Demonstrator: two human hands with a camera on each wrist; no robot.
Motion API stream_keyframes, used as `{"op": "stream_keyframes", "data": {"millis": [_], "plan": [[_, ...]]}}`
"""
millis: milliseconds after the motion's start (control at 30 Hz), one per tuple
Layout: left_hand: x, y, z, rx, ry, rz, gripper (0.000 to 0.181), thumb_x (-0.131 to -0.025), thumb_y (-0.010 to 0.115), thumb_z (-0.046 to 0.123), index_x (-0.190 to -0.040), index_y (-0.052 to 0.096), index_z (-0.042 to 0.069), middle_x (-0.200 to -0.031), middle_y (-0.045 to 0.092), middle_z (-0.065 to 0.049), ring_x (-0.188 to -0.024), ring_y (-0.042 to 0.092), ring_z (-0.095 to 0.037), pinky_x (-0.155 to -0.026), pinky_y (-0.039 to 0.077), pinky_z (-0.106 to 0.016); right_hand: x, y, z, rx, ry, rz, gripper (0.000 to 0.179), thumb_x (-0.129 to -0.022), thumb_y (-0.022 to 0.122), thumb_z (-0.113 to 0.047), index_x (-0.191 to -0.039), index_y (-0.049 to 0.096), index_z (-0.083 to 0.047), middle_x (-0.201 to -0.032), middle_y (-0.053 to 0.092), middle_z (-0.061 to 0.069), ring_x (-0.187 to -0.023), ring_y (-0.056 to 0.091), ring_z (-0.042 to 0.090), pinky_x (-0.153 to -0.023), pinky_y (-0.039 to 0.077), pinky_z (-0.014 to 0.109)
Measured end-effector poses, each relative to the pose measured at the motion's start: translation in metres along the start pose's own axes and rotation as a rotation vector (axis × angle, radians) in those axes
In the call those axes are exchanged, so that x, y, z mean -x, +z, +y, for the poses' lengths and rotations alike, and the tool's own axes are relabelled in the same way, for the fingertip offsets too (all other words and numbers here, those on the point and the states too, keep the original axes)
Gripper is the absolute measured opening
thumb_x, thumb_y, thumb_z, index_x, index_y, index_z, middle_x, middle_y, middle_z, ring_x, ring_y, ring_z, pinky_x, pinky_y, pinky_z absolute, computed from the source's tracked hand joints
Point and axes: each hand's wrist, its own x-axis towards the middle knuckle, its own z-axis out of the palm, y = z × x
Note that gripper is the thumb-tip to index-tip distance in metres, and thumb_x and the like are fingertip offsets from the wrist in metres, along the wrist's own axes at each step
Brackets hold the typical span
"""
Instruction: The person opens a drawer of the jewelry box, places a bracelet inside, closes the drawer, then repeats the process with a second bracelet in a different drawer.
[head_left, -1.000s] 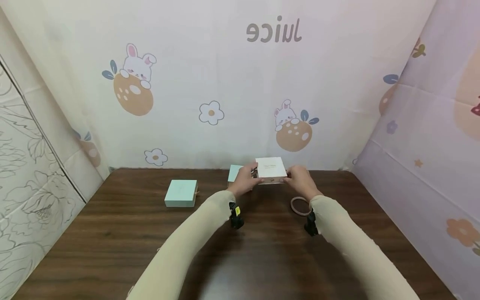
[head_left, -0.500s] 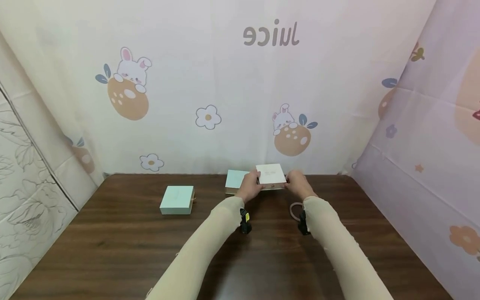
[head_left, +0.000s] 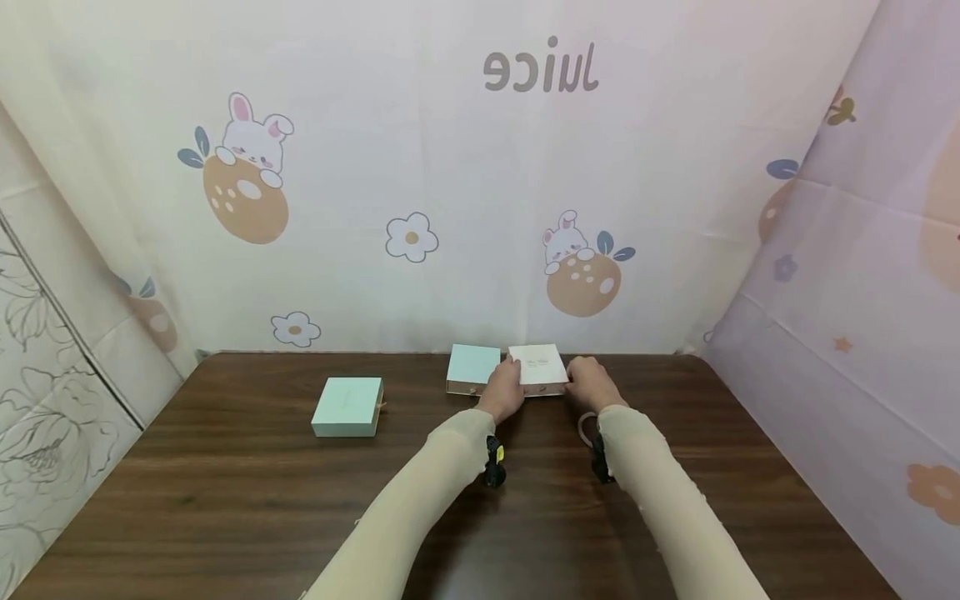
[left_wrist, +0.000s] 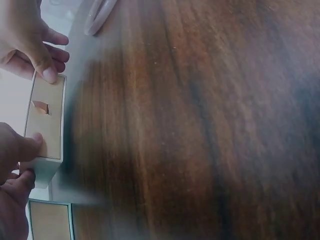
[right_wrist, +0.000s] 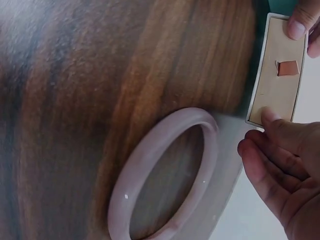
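At the back of the table both hands hold a small white drawer box (head_left: 537, 362) with faint lettering on its lid. Its tan drawer front with a brown pull tab (right_wrist: 288, 68) faces me. My left hand (head_left: 502, 392) grips the left end, thumb on the drawer front, fingers round the side. At the other end, my right hand (head_left: 592, 382) has its thumb on the front corner; several of its fingers extend below, off the box. Close on the left stands a mint-green drawer box (head_left: 474, 365), partly behind my left hand. A pinkish bangle (right_wrist: 139, 164) lies near my right wrist.
A second mint-green box (head_left: 348, 405) sits further left, a pull ribbon at its right side. The dark wooden table (head_left: 225, 500) ends at a printed cloth backdrop (head_left: 480, 167) right behind the boxes. Another cloth (head_left: 840, 333) hangs on the right.
Both hands have lowered the white box to the table's back, beside the mint-green box. The head view has shifted a little, and my right sleeve now covers more of the bangle.
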Motion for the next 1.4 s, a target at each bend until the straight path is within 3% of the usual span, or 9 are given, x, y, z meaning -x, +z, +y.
{"op": "stream_keyframes", "data": {"millis": [500, 700, 867, 1000, 1167, 1300, 1400], "plan": [[0.015, -0.01, 0.006, -0.226, -0.027, 0.006, 0.03, -0.093, 0.056, 0.002, -0.12, 0.057, -0.011, -0.133, 0.05, -0.025, -0.115, 0.055, -0.027, -0.091, 0.045, -0.032, 0.006, 0.002, -0.021, 0.016, 0.001, -0.04, 0.011, -0.086, 0.069, -0.006, -0.082, 0.07, 0.004, -0.062, 0.06, 0.005, -0.053, 0.046, 0.016, -0.053, 0.039, 0.03], [0.026, -0.009, 0.014, -0.34, -0.075, -0.062, 0.054, -0.091, 0.061, 0.01, -0.135, 0.041, -0.014, -0.144, 0.032, -0.03, -0.134, 0.034, -0.033, -0.1, 0.038, -0.03, 0.011, 0.009, -0.023, 0.031, 0.002, -0.038, 0.01, -0.083, 0.062, 0.002, -0.074, 0.064, 0.0, -0.062, 0.057, 0.006, -0.054, 0.045, 0.017, -0.053, 0.039, 0.032], [0.038, -0.016, 0.023, -0.292, -0.031, -0.015, 0.058, -0.09, 0.064, 0.012, -0.136, 0.04, -0.014, -0.146, 0.029, -0.03, -0.136, 0.029, -0.036, -0.095, 0.043, -0.032, 0.019, 0.01, -0.023, 0.089, 0.047, -0.07, 0.005, -0.082, 0.061, 0.003, -0.083, 0.063, -0.002, -0.071, 0.058, 0.007, -0.062, 0.052, 0.02, -0.056, 0.043, 0.038], [0.041, -0.038, 0.026, -0.219, -0.01, 0.0, 0.06, -0.09, 0.06, 0.005, -0.14, 0.033, -0.014, -0.148, 0.025, -0.029, -0.137, 0.028, -0.034, -0.099, 0.039, -0.035, 0.022, 0.001, -0.025, 0.179, 0.036, -0.046, 0.005, -0.085, 0.064, -0.005, -0.082, 0.06, -0.002, -0.07, 0.057, 0.009, -0.063, 0.057, 0.024, -0.06, 0.048, 0.043], [0.046, -0.077, 0.019, -0.21, 0.024, 0.052, 0.055, -0.091, 0.051, 0.0, -0.142, 0.032, -0.011, -0.148, 0.029, -0.026, -0.134, 0.035, -0.032, -0.103, 0.034, -0.043, 0.022, -0.017, -0.034, 0.312, -0.066, 0.123, 0.009, -0.084, 0.065, -0.006, -0.08, 0.061, -0.001, -0.07, 0.06, 0.012, -0.065, 0.06, 0.029, -0.063, 0.049, 0.048], [0.06, -0.107, -0.004, -0.203, 0.07, 0.09, 0.053, -0.091, 0.054, 0.004, -0.14, 0.039, -0.007, -0.148, 0.032, -0.023, -0.134, 0.034, -0.031, -0.105, 0.03, -0.047, 0.019, -0.023, -0.046, 0.332, -0.124, 0.219, 0.005, -0.078, 0.062, 0.003, -0.08, 0.062, -0.001, -0.075, 0.063, 0.013, -0.068, 0.06, 0.031, -0.064, 0.048, 0.05], [0.076, -0.126, -0.03, -0.15, 0.074, 0.112, 0.05, -0.091, 0.059, 0.009, -0.137, 0.045, -0.005, -0.148, 0.033, -0.021, -0.136, 0.032, -0.031, -0.107, 0.025, -0.049, 0.015, -0.018, -0.059, 0.297, -0.172, 0.255, 0.016, -0.075, 0.06, 0.003, -0.089, 0.066, 0.0, -0.083, 0.067, 0.013, -0.075, 0.063, 0.032, -0.068, 0.048, 0.051]]}}
